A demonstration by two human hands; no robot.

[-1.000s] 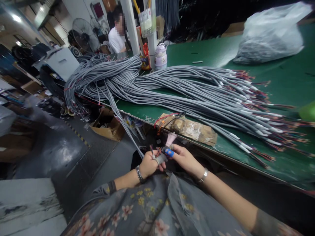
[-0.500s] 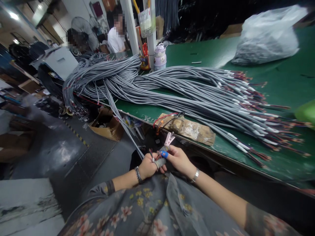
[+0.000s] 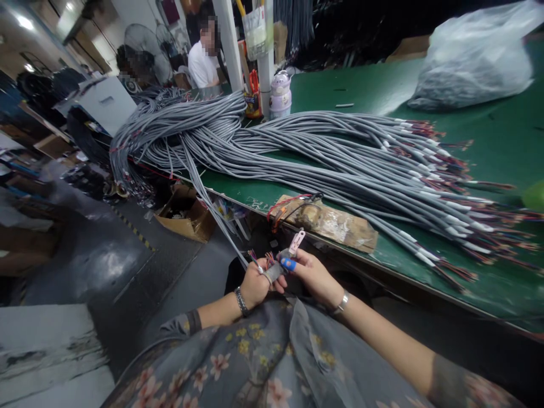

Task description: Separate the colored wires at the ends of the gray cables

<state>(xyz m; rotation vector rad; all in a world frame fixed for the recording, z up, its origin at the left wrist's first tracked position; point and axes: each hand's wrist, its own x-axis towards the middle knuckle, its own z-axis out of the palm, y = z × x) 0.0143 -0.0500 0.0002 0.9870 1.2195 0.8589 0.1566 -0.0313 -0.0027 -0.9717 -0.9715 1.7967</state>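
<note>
Where a few grey cables [image 3: 232, 243] slope down off the table [image 3: 250, 200], their near ends run into my left grip [image 3: 256, 283], which is closed around them just in front of my body. The cables' long axis runs from far left, at the table's edge, to near right, at my fist. Above that fist, a tuft of thin coloured wires [image 3: 270, 259] sticks up from between my hands, with the wire tips pointing to the far side. My right grip [image 3: 317, 277] comes in from the right, thumb and finger drawn close together, a blue band [image 3: 288, 264] around the thumb. I cannot tell whether they pinch anything, since the contact is hidden. Just beyond those fingertips, a pink clip [image 3: 296, 242] stands tilted, leaning far and right. The left grip is nearest the cables, while the right is nearest the clip; the tuft lies to its left, close by. Across the table, beyond both hands, a large bundle of cables [image 3: 306, 170] stretches left to right, frayed ends at the right.
</note>
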